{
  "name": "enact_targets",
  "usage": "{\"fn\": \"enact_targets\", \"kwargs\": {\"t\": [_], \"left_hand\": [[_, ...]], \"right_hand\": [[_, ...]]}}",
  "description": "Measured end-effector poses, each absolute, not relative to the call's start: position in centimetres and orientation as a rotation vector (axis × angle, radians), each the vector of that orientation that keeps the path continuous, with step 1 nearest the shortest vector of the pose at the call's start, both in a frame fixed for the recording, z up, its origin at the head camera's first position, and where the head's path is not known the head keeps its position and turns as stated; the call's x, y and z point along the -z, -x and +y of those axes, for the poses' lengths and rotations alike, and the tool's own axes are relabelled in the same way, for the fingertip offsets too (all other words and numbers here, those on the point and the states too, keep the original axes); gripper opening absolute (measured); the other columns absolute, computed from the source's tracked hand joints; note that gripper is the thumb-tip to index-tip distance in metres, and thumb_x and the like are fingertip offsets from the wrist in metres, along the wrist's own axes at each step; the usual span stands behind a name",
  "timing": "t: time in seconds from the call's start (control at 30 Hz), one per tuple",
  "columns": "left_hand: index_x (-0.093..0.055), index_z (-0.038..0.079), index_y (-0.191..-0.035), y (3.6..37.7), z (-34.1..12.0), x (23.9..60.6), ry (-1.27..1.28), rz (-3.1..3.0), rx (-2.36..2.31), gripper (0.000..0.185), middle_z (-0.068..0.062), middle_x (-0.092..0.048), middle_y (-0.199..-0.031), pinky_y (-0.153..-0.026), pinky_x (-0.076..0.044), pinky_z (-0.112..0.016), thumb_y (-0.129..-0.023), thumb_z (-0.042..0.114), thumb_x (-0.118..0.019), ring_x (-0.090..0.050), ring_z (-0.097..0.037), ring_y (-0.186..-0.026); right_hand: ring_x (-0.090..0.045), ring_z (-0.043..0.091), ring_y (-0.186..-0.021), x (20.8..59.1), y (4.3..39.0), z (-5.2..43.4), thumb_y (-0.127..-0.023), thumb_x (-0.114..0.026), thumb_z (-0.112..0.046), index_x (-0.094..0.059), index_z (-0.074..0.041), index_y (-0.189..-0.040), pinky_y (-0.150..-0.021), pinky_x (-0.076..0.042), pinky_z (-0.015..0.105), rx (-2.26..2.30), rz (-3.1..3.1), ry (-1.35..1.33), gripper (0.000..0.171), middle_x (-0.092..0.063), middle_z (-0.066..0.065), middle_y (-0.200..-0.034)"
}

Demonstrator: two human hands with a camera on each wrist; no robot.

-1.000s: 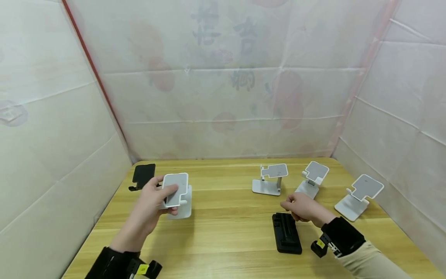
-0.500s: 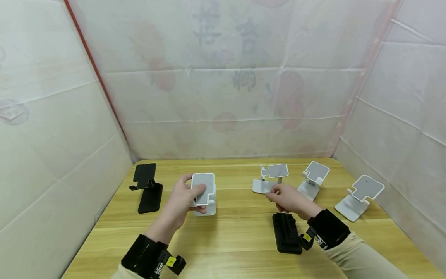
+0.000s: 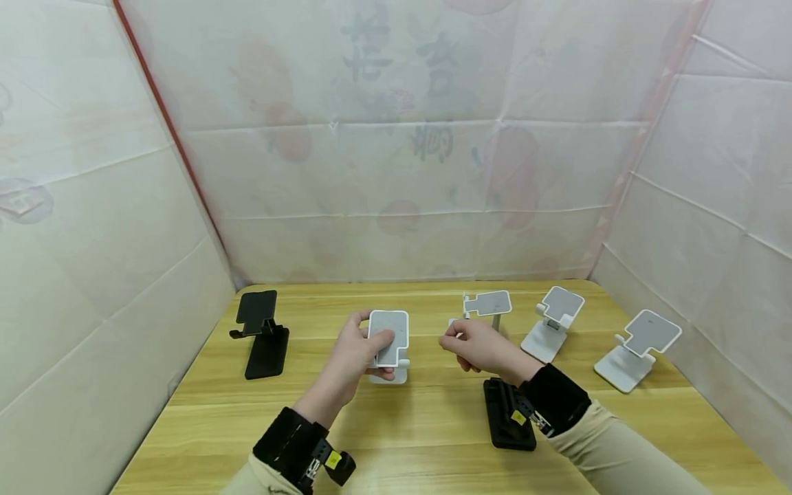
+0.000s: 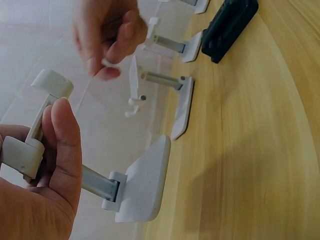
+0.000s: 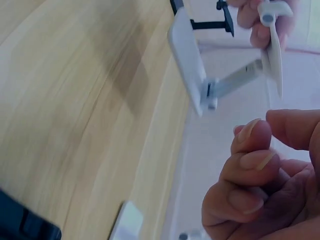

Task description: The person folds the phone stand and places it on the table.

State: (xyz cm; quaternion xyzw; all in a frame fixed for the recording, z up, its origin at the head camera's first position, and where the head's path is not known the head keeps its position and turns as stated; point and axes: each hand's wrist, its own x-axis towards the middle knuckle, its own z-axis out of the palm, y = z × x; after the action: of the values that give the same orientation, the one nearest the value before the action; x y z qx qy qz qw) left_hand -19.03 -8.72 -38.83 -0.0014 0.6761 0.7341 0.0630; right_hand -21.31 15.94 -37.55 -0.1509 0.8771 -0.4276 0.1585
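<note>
My left hand point(image 3: 355, 350) grips a white phone stand point(image 3: 399, 337) by its grey-padded plate, thumb on the front and fingers behind. The stand is raised above the table, and its base point(image 4: 145, 185) hangs below the hand in the left wrist view. To its right, my right hand point(image 3: 485, 350) hovers in the air with loosely curled fingers. In the right wrist view its thumb point(image 5: 292, 127) and index fingertip stand slightly apart, with nothing between them. Under the right wrist lies a folded black phone stand point(image 3: 498, 412), partly covered by the wrist strap.
At the back left stands an unfolded black phone stand point(image 3: 266, 350). Three white phone stands, one behind the right hand point(image 3: 489, 302), one farther right point(image 3: 559, 306) and one near the right edge point(image 3: 650, 333), stand on the wooden table point(image 3: 433, 447). Pale sheets point(image 3: 396, 172) enclose the table.
My left hand has carried the white phone stand from the left toward the middle. My right hand has moved left from above the folded black stand, so the hands are closer together.
</note>
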Motion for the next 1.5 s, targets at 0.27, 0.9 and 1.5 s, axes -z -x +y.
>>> {"fn": "enact_targets", "kwargs": {"t": [0.27,0.9,1.5], "left_hand": [[-0.031,0.005,-0.148,19.2,-7.6,39.3,-0.024,2.031,-2.206,0.062,-0.025,-0.06,-0.117,-0.05,-0.062,-0.036,-0.098,0.011,-0.066,-0.069,-0.026,-0.076],[-0.03,0.006,-0.149,19.4,-6.6,39.7,-0.056,2.057,-2.142,0.061,-0.025,-0.06,-0.122,-0.056,-0.064,-0.037,-0.1,0.014,-0.064,-0.07,-0.028,-0.082],[-0.032,0.008,-0.151,19.3,-6.6,40.4,-0.102,2.024,-2.14,0.055,-0.023,-0.062,-0.118,-0.056,-0.064,-0.037,-0.106,0.032,-0.055,-0.069,-0.025,-0.076]], "right_hand": [[-0.042,0.016,-0.056,37.2,21.2,14.6,-0.105,-0.059,-0.035,-0.066,-0.011,-0.111,-0.052,-0.034,0.027,1.312,2.351,0.528,0.026,-0.052,0.003,-0.065],[-0.04,0.012,-0.053,38.0,22.0,13.8,-0.1,-0.068,-0.021,-0.06,0.001,-0.105,-0.05,-0.035,0.024,1.488,2.125,0.538,0.024,-0.052,0.001,-0.063],[-0.04,0.013,-0.055,38.0,22.2,14.2,-0.099,-0.067,-0.013,-0.052,-0.002,-0.089,-0.052,-0.034,0.024,1.549,2.026,0.517,0.02,-0.051,0.0,-0.063]]}}
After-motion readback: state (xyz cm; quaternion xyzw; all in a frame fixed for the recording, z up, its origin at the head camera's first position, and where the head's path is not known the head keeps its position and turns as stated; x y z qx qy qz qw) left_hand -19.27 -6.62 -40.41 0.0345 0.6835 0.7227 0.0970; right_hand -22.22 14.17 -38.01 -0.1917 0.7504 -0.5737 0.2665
